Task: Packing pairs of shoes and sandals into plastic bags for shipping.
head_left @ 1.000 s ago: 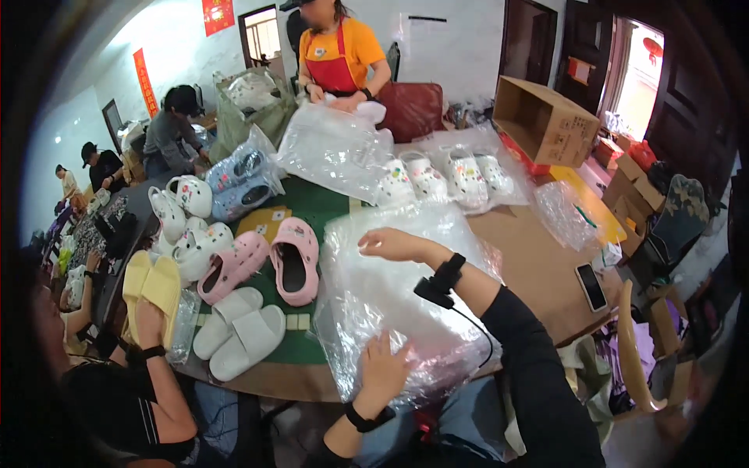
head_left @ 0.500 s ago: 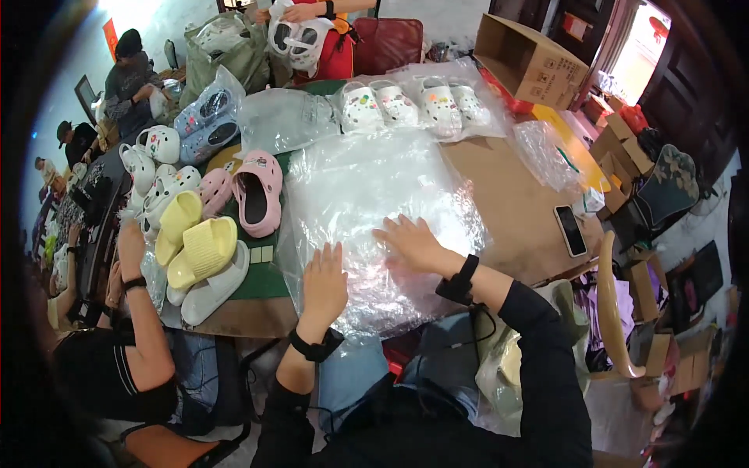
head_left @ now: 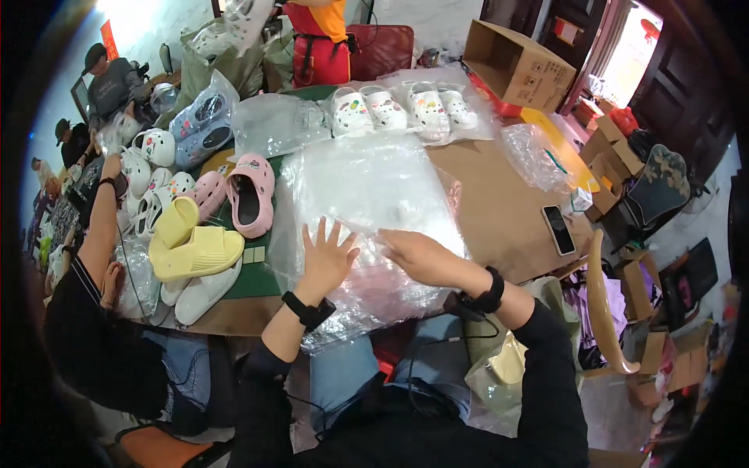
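Observation:
A stack of clear plastic bags (head_left: 367, 175) lies on the table in front of me, shiny and partly see-through. My left hand (head_left: 326, 261) rests flat on its near part with the fingers spread. Just to the right, my right hand (head_left: 425, 257) has its fingers together, the tips at the top bag's film beside my left thumb; they seem to pinch the film. Left of the stack stands a pink clog (head_left: 251, 214). Yellow slides (head_left: 207, 253) lie on top of white slides (head_left: 209, 295) near the table's front edge.
Bagged white clogs (head_left: 433, 113) with charms line the far side, beside a bagged blue pair (head_left: 204, 125). A phone (head_left: 559, 230) and a crumpled bag (head_left: 534, 154) lie on the right, below an open carton (head_left: 519, 66). A co-worker's arm (head_left: 101, 222) reaches in at left.
My right hand has gone from spread flat to fingers together, turned leftward. My left hand has shifted up with its fingers spread wider. The co-worker's arm at left has reached farther away.

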Demonstrator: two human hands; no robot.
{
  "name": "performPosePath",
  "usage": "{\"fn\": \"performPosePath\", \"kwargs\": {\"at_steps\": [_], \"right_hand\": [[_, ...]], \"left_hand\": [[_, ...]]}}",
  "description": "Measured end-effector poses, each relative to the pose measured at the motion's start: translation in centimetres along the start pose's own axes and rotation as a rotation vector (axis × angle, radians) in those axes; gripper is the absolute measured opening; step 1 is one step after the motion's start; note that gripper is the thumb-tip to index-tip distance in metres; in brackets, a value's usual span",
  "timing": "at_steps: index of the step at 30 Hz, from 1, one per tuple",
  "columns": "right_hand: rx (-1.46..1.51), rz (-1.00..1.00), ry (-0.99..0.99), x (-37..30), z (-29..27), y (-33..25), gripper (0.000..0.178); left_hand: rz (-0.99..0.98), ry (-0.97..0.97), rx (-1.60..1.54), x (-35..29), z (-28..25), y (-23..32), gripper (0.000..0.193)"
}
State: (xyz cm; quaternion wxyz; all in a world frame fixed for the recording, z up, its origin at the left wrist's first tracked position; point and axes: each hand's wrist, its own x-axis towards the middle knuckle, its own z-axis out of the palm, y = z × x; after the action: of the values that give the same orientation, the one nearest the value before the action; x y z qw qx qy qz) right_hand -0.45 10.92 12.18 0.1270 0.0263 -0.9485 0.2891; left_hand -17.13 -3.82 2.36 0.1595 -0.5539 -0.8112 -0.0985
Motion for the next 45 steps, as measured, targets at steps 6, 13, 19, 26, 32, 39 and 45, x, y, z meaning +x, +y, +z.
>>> {"fn": "performPosePath", "kwargs": {"at_steps": [6, 13, 19, 26, 32, 39, 45], "right_hand": [[-0.060, 0.141, -0.044, -0.4, 2.0, 0.5, 0.043], [-0.247, 0.254, -0.072, 0.3, 5.6, 2.6, 0.070], [-0.337, 0.371, -0.172, 0.7, 7.2, 5.1, 0.072], [-0.031, 0.448, 0.293, 2.7, 2.4, 8.2, 0.064], [0.133, 0.944, 0.372, -0.4, -1.4, 14.0, 0.058], [-0.051, 0.772, 0.349, -0.5, 0.4, 16.0, 0.051], [0.630, 0.751, 0.245, 1.9, 0.1, 18.0, 0.048]], "left_hand": [[0.005, -0.328, 0.114, 4.1, 2.6, -0.4, 0.047], [-0.107, -0.224, 0.014, 3.8, 1.8, -3.1, 0.056], [-0.446, -0.350, -0.034, 1.2, 0.0, -4.5, 0.056], [-0.624, -0.248, -0.683, -0.5, 0.3, -8.9, 0.069], [-0.784, -0.162, -0.945, 1.1, -0.1, -6.3, 0.064], [-0.755, -0.258, -1.112, 1.9, 0.0, -4.2, 0.062], [-0.894, -0.172, -0.458, 0.6, 1.5, -5.5, 0.070]]}}
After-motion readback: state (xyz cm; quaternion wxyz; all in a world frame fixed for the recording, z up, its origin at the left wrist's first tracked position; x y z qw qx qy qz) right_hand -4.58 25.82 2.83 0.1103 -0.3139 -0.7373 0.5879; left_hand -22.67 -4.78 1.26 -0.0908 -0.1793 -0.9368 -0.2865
